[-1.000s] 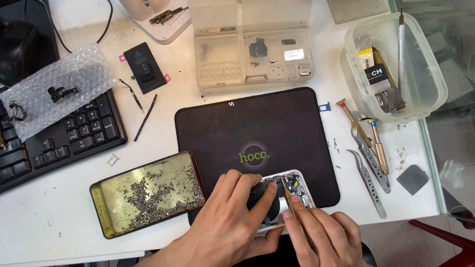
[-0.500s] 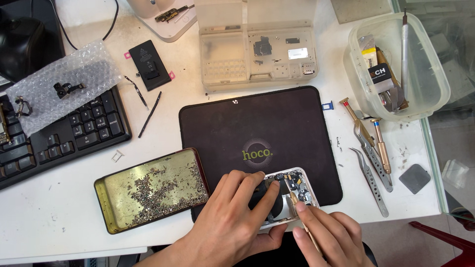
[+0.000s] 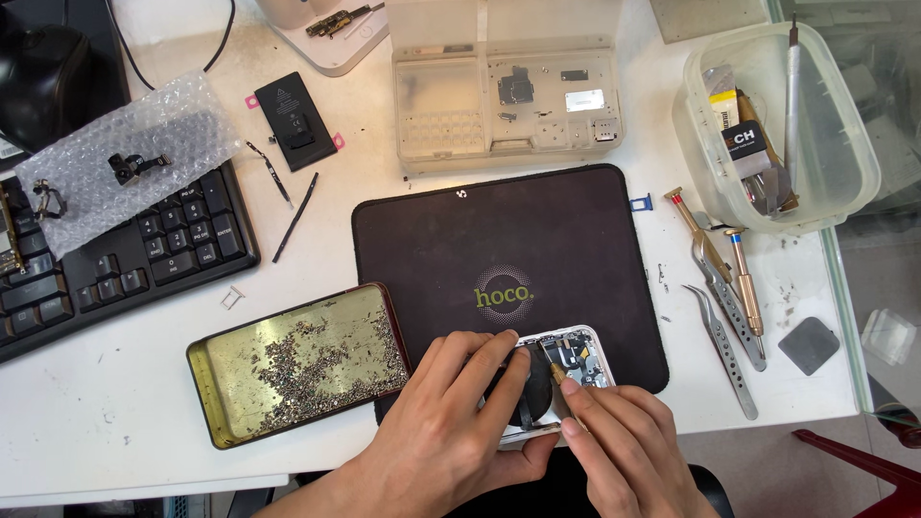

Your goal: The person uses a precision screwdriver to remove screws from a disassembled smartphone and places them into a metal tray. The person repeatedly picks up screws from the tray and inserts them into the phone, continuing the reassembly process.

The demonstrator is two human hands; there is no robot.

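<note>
**Two hands working inside an opened phone on a black mat**

An opened white phone [image 3: 566, 369] is lying at the near edge of the black mat [image 3: 508, 249], its inner parts facing up. The left hand [image 3: 451, 422] is resting on the phone's left side, fingers spread over a round dark part, pressing down and steadying the body rather than closing around anything. The right hand [image 3: 624, 436] is pinching a slim brass-tipped screwdriver [image 3: 556, 372], its grip closed on the shaft, with the tip touching the phone's interior near the upper middle.

Just left of the mat, a gold tin tray [image 3: 216, 360] is holding a scatter of tiny screws. Right of the mat, tweezers [image 3: 721, 350] and two more drivers are lying on the white counter [image 3: 115, 422], near a clear plastic tub [image 3: 844, 125] of tools. Beyond the mat, a clear parts box [image 3: 504, 96] is standing open, with a black battery [image 3: 295, 120] to its left. A black keyboard [image 3: 125, 259] is sitting at the far left, partly under bubble wrap [image 3: 125, 153].
</note>
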